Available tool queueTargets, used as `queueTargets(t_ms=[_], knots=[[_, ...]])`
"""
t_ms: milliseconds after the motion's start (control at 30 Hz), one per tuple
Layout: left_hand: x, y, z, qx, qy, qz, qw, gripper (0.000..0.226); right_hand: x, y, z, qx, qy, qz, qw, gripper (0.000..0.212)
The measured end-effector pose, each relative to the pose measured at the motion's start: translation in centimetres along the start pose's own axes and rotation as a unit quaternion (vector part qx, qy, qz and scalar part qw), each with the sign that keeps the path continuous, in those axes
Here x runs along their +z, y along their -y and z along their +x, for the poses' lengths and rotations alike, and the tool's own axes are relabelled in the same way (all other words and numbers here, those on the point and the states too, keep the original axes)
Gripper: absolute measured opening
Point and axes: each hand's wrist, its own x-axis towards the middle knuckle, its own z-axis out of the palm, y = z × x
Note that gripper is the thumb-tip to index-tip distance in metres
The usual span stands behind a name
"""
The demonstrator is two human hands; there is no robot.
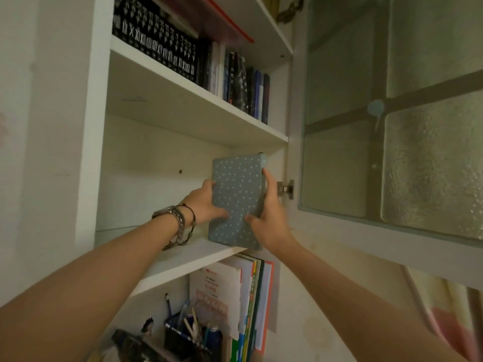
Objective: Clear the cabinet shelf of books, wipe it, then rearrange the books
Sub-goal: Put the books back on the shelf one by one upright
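Observation:
A grey-blue book with small white dots point(236, 189) stands upright at the right end of the white cabinet shelf point(183, 259). My left hand point(205, 205) grips its left edge, thumb across the cover. My right hand point(269, 212) holds its right edge, fingers up along the spine side and thumb on the cover. No other book stands on this shelf.
The shelf above holds a row of black volumes point(156, 40) and darker books point(248, 90). Below stand thin books point(235, 304) and a pen holder point(188, 333). The frosted glass cabinet door point(392, 126) hangs open at right, its hinge point(286, 189) beside my right hand.

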Motion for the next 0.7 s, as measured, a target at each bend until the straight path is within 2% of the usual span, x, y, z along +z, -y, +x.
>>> queueTargets(t_ms=[133, 233, 300, 367, 500, 700], knots=[[1.1, 0.9, 1.3, 0.003, 0.005, 0.031, 1.000, 0.098, 0.3, -1.6, 0.6, 0.023, 0.022, 0.016, 0.999, 0.100], [1.6, 1.7, 2.0, 0.020, 0.005, 0.068, 0.998, 0.103, -0.7, -2.4, 1.0, 0.035, 0.084, 0.012, 0.996, 0.113], [1.7, 1.9, 2.5, 0.029, 0.008, 0.078, 0.996, 0.101, -1.5, -2.9, 1.5, 0.040, 0.114, 0.059, 0.991, 0.111], [1.8, 2.1, 3.2, 0.031, 0.005, 0.078, 0.996, 0.101, -1.7, -3.3, 1.9, 0.043, 0.114, 0.069, 0.990, 0.101], [2.8, 3.0, 4.1, 0.030, -0.013, 0.060, 0.998, 0.096, -0.5, -5.0, 3.1, 0.032, 0.091, -0.001, 0.995, 0.119], [6.2, 4.3, 5.0, 0.029, -0.050, 0.090, 0.994, 0.068, 1.3, -7.7, 5.7, 0.028, 0.055, -0.036, 0.997, 0.120]])
